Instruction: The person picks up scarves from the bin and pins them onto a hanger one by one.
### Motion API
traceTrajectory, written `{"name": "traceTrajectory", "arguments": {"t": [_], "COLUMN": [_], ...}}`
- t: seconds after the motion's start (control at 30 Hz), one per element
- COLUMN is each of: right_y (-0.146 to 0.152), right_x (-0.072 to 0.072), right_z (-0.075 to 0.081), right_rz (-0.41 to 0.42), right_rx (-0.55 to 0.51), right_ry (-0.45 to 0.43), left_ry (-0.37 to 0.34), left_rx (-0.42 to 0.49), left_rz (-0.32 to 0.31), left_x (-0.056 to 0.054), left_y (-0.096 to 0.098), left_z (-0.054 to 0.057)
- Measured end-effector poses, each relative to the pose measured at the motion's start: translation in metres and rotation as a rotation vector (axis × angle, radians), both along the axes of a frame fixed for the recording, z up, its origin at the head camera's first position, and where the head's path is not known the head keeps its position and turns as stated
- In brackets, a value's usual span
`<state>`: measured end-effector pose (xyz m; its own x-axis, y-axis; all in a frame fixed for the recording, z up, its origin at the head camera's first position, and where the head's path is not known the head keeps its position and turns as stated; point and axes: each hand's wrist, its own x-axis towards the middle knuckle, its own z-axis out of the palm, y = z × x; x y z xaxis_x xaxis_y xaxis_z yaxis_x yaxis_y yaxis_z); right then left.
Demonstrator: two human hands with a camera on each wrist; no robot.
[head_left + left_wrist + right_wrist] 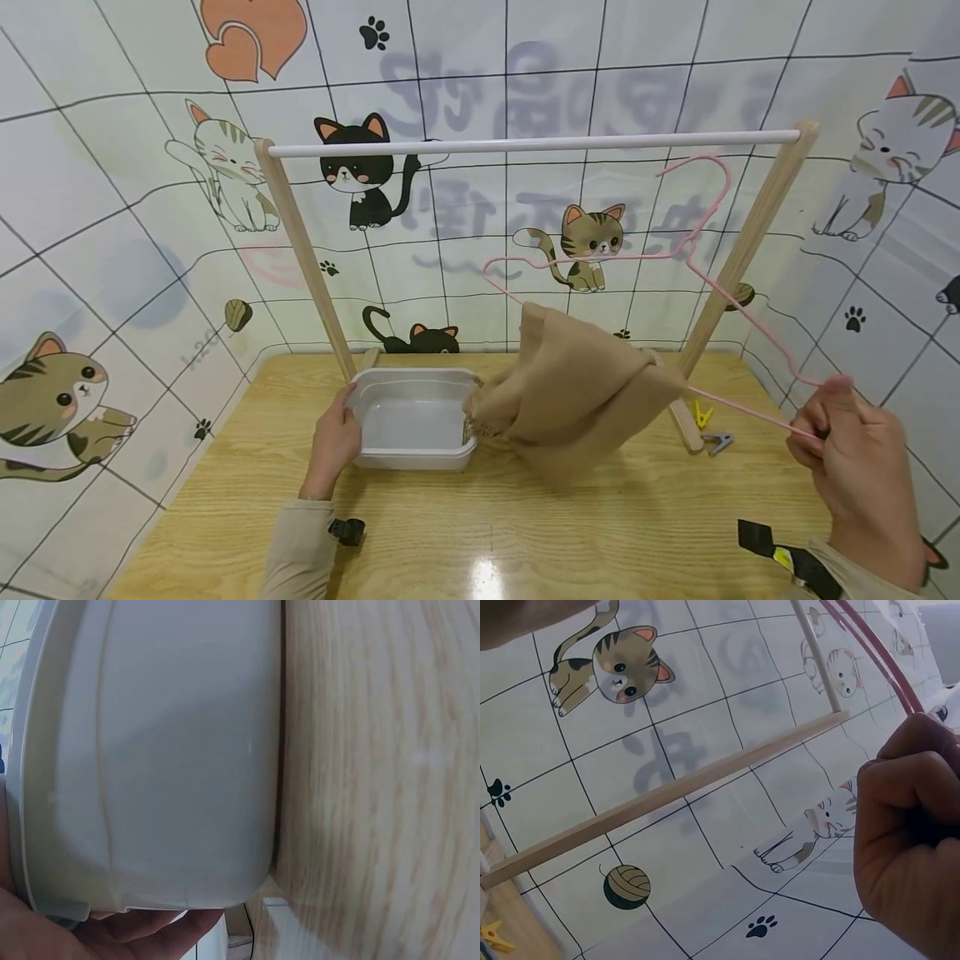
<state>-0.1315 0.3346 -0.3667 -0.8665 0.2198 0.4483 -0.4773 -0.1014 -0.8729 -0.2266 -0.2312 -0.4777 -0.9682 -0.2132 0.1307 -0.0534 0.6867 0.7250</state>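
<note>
Head view: the left hand (337, 437), at 8 o'clock, grips the white basin (412, 455); at 4 o'clock the right hand (862, 454), thumb uppermost, pinches the pink hanger (691, 246), brown cloth (585, 383) draped toward its 9 o'clock. Left wrist: fingers (142, 945) curl beneath the rim, 7 o'clock. Right wrist: knuckles bent, 3 o'clock.

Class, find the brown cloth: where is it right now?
In the head view, the brown cloth hangs on the pink hanger, just right of the white tub and lower than the rail.
</note>
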Motion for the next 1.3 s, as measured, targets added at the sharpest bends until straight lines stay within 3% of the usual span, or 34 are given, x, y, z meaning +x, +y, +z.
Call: {"name": "traceTrajectory", "arguments": {"t": [0.23,0.53,0.67,0.8,0.9,1.03,1.23,1.3], "right_y": [0.011,0.012,0.012,0.016,0.021,0.027,0.032,0.032], "right_x": [-0.005,-0.012,-0.013,-0.012,-0.011,-0.007,-0.001,0.000], "right_z": [-0.012,-0.018,-0.019,-0.021,-0.023,-0.022,-0.020,-0.019], "right_rz": [0.169,0.333,0.401,0.473,0.491,0.467,0.422,0.391], "right_rx": [0.019,0.050,0.037,-0.042,-0.094,-0.120,-0.240,-0.230], "right_ry": [0.006,-0.085,-0.046,0.031,0.081,0.090,0.144,0.158], "left_ry": [-0.003,0.012,0.015,0.012,0.009,0.010,0.010,0.012], "left_rx": [0.036,0.067,0.062,0.057,0.056,0.061,0.064,0.060], "left_rz": [0.035,0.066,0.066,0.065,0.064,0.058,0.054,0.056], "left_x": [0.000,0.001,0.001,0.001,0.001,0.001,0.001,0.001], "left_y": [0.004,0.007,0.008,0.008,0.008,0.007,0.007,0.007], "left_z": [0.001,0.001,0.002,0.002,0.003,0.001,0.001,0.001]}}
